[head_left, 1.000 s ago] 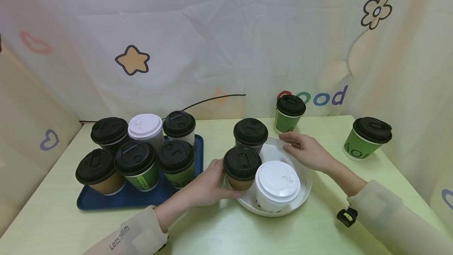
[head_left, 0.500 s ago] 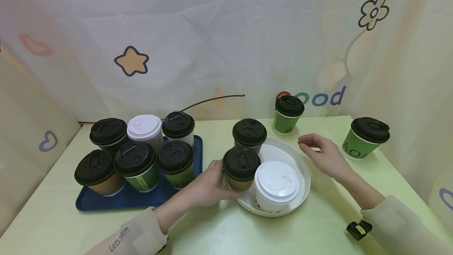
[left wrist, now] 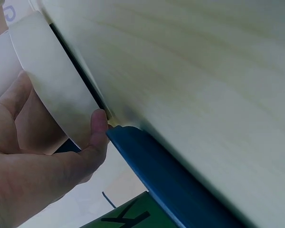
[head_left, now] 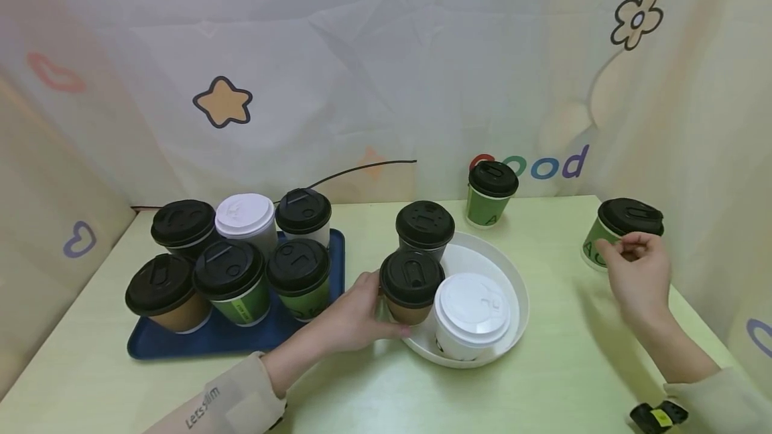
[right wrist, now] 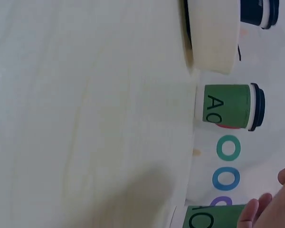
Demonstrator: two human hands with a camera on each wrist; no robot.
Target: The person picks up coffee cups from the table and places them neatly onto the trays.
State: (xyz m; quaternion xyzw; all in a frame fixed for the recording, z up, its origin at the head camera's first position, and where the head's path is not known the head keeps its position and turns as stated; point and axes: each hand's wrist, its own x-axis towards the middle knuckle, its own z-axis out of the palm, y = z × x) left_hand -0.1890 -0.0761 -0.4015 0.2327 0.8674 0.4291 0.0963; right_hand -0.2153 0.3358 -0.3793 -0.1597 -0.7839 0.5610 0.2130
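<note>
My left hand [head_left: 362, 317] holds the left side of the round white tray [head_left: 500, 266]. In the left wrist view, its fingertips lie on the tray's outer wall [left wrist: 57, 71]. A brown cup with a black lid [head_left: 413, 280] stands just inside the rim, beside that hand. A white-lidded cup [head_left: 472, 317] and another black-lidded cup [head_left: 425, 226] are also on this tray. My right hand [head_left: 642, 273] has its fingers loosely bent in front of a green cup with a black lid [head_left: 627, 216], partly covering it. Whether they touch is hard to tell.
To the left, a blue tray [head_left: 340, 266] carries several lidded cups, one with a white lid [head_left: 246, 214]. Another green cup [head_left: 491, 193] stands behind the white tray at the table's back edge. A printed curtain [head_left: 362, 52] surrounds the table.
My right hand has moved from the white tray's right rim rightward to the green cup at the far right. My left hand and the trays have stayed in place.
</note>
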